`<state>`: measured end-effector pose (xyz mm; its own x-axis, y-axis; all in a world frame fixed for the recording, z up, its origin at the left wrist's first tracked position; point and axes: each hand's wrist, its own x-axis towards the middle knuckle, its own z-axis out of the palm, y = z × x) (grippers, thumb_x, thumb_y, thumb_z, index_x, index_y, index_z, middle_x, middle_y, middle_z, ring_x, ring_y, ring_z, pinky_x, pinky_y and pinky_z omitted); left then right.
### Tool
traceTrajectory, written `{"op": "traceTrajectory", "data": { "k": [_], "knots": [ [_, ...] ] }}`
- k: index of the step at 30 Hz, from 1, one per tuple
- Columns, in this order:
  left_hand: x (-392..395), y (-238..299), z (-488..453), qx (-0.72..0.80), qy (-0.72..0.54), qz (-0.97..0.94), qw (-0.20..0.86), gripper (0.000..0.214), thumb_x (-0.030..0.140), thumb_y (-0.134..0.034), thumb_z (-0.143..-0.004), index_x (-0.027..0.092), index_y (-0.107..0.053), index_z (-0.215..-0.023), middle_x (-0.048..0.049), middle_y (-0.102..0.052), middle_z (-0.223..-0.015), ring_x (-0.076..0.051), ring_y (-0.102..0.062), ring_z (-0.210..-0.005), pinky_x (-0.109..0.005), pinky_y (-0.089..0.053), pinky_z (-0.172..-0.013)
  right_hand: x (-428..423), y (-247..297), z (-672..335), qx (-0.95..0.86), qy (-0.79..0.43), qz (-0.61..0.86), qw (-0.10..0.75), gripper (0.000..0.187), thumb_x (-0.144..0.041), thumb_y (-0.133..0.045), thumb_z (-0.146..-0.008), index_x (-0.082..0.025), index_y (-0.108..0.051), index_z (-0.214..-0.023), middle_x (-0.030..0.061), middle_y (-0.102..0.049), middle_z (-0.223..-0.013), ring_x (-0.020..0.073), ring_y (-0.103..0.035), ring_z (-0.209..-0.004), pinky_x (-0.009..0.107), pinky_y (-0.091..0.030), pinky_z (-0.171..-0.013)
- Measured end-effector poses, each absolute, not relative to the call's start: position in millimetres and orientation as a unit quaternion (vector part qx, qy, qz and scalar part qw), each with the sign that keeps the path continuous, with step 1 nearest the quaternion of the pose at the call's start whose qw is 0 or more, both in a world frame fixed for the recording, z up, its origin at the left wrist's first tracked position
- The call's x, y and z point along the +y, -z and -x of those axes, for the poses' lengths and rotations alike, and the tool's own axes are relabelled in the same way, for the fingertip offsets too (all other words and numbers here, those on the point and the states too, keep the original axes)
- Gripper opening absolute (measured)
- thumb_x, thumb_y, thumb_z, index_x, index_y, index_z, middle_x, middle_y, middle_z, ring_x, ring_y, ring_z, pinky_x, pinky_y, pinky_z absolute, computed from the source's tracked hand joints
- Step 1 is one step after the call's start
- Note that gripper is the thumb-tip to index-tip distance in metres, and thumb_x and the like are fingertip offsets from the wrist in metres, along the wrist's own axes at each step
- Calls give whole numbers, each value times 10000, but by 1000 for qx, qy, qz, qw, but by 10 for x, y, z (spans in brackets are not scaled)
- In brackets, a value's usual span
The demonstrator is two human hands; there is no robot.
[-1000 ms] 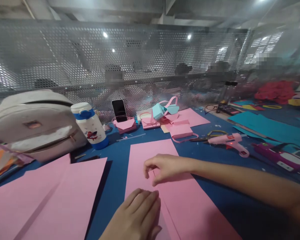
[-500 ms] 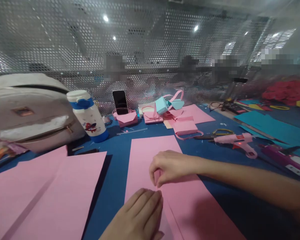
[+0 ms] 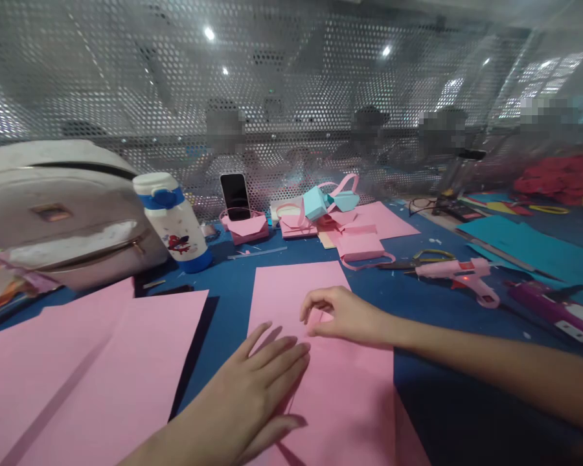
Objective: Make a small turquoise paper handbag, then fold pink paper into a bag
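A long sheet of pink paper (image 3: 298,278) lies in front of me on the blue table, with a second pink layer over its lower part. My left hand (image 3: 267,382) rests flat on the paper with its fingers spread. To the right of those fingertips, my right hand (image 3: 344,317) is curled, thumb opposite the fingers, around a small raised bit of pink paper. Whether that bit is a loose piece or a fold of the sheet, I cannot tell.
Larger pink sheets (image 3: 140,349) lie at left, by a backpack (image 3: 78,220) and a white-blue bottle (image 3: 175,223). Behind are a phone (image 3: 235,195) and small pink paper bags (image 3: 362,244). At right lie a pink glue gun (image 3: 459,272), a purple tool (image 3: 548,307) and blue sheets (image 3: 534,243).
My right hand has moved slightly away from me, lifting off the seam. My left hand has slid forward and its fingers have spread. The upper pink layer now lies differently on the sheet.
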<state>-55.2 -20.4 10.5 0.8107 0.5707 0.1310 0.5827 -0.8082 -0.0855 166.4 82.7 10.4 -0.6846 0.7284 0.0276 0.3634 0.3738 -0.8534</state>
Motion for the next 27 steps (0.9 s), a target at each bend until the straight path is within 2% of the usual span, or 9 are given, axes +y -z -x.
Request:
{"op": "traceTrajectory", "data": {
  "k": [2,5,10,15,18,22,27],
  "knots": [
    [-186,-147,558,-297,60,952,43,544,496,-420,-992,147,-446,-1409,-69,-506,-1447,-238,-453,-1336,-478,-107,-1210,777,-82,-1710,-797,-438,363,206,163,-132,-710,-676,-179,-695,-832,-39,-589,-698,112,-473,-643,218,-353,-575],
    [-158,-198,544,-282,82,956,4,523,476,-434,-993,152,-450,-1403,-72,-543,-1412,-218,-465,-1329,-459,-116,-1214,697,-70,-1799,-807,-403,391,184,133,-130,-687,-670,-187,-702,-789,-68,-486,-583,96,-401,-563,216,-290,-504],
    [-77,-252,505,-245,17,969,-43,636,554,-379,-982,89,-417,-1416,-131,-511,-1430,-269,-437,-1346,-491,-74,-1210,629,-69,-1914,-837,-317,418,155,112,-204,-716,-675,-204,-708,-787,-47,-561,-662,105,-473,-617,227,-309,-544],
    [-34,-214,485,-233,3,972,-13,649,581,-326,-982,85,-455,-1381,-135,-498,-1438,-299,-425,-1349,-488,-73,-1211,578,-55,-1938,-842,-280,430,169,77,-252,-727,-717,-212,-709,-780,-33,-592,-681,113,-494,-620,235,-317,-550],
    [-32,-196,483,-230,3,973,-3,640,585,-322,-981,89,-481,-1351,-133,-523,-1412,-301,-454,-1324,-491,-104,-1208,563,-6,-1954,-860,-283,366,217,22,-219,-704,-778,-214,-724,-787,-16,-656,-721,126,-541,-679,238,-362,-598],
    [-34,-189,487,-229,21,973,1,597,577,-348,-980,105,-522,-1302,-111,-553,-1386,-286,-484,-1297,-477,-129,-1208,590,96,-2017,-910,-196,235,280,123,-186,-623,-859,-222,-740,-867,7,-699,-783,145,-544,-725,265,-385,-642],
    [-28,-172,499,-232,44,972,11,581,562,-378,-979,113,-515,-1321,-97,-578,-1365,-267,-514,-1273,-462,-180,-1201,595,114,-2084,-956,-87,142,241,191,-218,-518,-947,-194,-692,-1021,40,-730,-967,163,-550,-802,295,-424,-689]
  ]
}}
